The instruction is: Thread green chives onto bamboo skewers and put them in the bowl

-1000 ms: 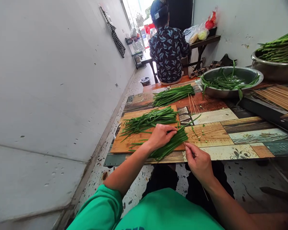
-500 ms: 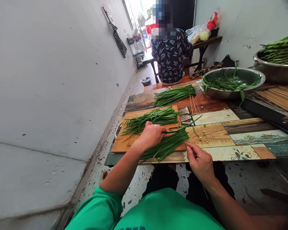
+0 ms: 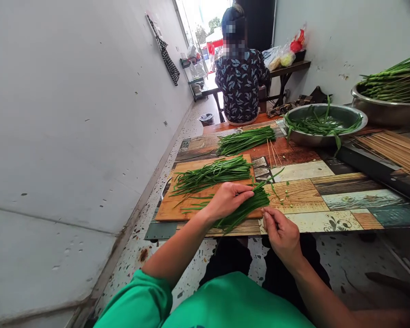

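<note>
My left hand (image 3: 229, 198) is over the near bunch of garlic chives (image 3: 248, 212), its fingers closed on chives near the cut ends. Part of that bunch is hidden beneath the hand and forearm. At the right end of the bunch my right hand (image 3: 280, 230) is closed in a pinch on a thin bamboo skewer; most of the skewer is hidden by the fingers. Another pile of chives (image 3: 213, 173) lies across the wooden cutting board (image 3: 172, 207), with a few loose blades in front of it.
Farther back lie more chives (image 3: 248, 140) beside several loose skewers (image 3: 275, 152). To the right are a steel bowl (image 3: 323, 136) of chives, a black-handled knife (image 3: 379, 171), a skewer stack (image 3: 396, 152) and a basin (image 3: 386, 111) of green stalks. A person (image 3: 241, 86) sits ahead, back turned.
My left hand has moved right along the near bunch, and loose blades now show on the board behind it. My right hand stays by the bunch's end. The camera view has shifted slightly.
</note>
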The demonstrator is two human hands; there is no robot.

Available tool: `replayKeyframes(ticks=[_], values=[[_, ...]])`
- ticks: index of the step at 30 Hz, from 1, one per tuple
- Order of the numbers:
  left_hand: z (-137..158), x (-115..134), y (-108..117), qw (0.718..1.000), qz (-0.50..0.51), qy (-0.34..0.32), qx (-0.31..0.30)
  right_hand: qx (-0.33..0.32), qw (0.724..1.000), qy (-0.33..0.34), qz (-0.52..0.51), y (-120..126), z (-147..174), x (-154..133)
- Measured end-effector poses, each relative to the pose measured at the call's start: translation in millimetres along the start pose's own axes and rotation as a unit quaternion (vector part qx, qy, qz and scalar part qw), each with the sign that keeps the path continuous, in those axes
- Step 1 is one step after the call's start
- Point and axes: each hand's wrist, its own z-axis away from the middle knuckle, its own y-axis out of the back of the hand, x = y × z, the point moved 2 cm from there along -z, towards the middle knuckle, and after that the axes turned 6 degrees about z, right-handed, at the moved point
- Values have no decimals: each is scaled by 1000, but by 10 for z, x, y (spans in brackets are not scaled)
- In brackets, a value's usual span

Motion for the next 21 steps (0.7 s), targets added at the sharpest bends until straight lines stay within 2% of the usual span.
replayKeyframes(ticks=[3,7,11,13,15,17,19,21], values=[[1,8,13,997,51,35,-45,7,1000,-19,-10,10,2,-11],[14,20,131,984,65,39,-159,-3,993,-95,-72,29,-6,-6],[148,-94,393,969,-13,19,-247,53,959,-204,-192,102,-48,17],[263,-231,566,957,-41,53,-282,83,938,-239,-236,133,-73,32],[386,-380,768,953,-89,109,-268,70,944,-236,-219,138,-98,44],[500,-486,983,947,-171,172,-210,24,973,-188,-129,115,-121,49],[588,-507,1184,913,-288,255,-135,-6,993,-119,-17,83,-140,49],[608,-420,1321,860,-401,311,-50,-11,996,-65,58,55,-157,46]])
